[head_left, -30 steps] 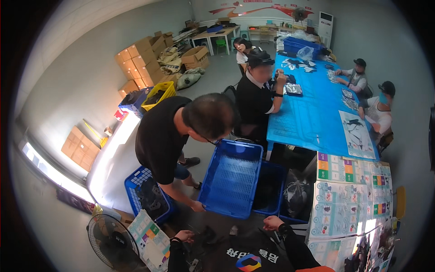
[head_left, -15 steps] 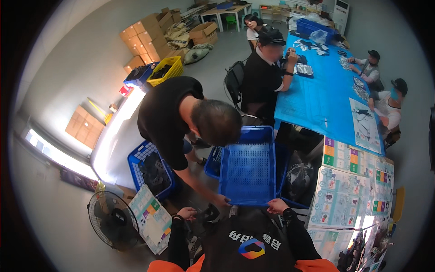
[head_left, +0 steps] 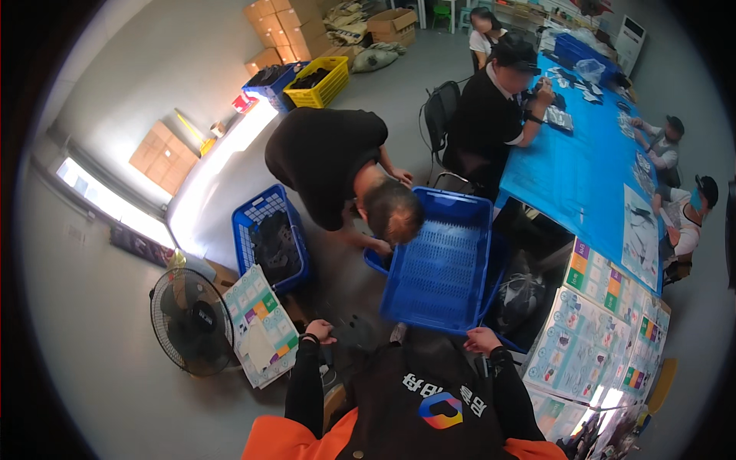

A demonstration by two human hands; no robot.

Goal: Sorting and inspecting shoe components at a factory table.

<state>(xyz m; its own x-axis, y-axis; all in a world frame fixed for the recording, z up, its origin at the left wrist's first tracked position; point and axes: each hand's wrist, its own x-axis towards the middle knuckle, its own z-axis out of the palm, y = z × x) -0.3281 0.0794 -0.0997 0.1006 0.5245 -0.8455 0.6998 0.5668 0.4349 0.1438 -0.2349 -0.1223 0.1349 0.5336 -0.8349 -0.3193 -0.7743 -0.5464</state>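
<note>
A blue plastic crate [head_left: 437, 264] with a slotted bottom lies before me, its inside bare. At its near right corner my right hand [head_left: 481, 340] is closed on the rim. My left hand [head_left: 320, 331] is held apart from the crate, to its left, fingers curled in with nothing visible in them. A co-worker in black [head_left: 326, 157] bends over the crate's left side, one hand low beside it and the other near its far left corner.
Left of the co-worker is a blue basket [head_left: 270, 238] of dark items. Nearby stand a fan [head_left: 192, 322] and a printed board [head_left: 261, 326]. A blue-covered table [head_left: 560, 176] with people seated around it runs to the far right; printed sheets [head_left: 575, 337] lie nearer me.
The co-worker's hand has left the crate's near left corner and moved back along its side. The crate is more tilted in view. My left hand has curled closed; the view has shifted.
</note>
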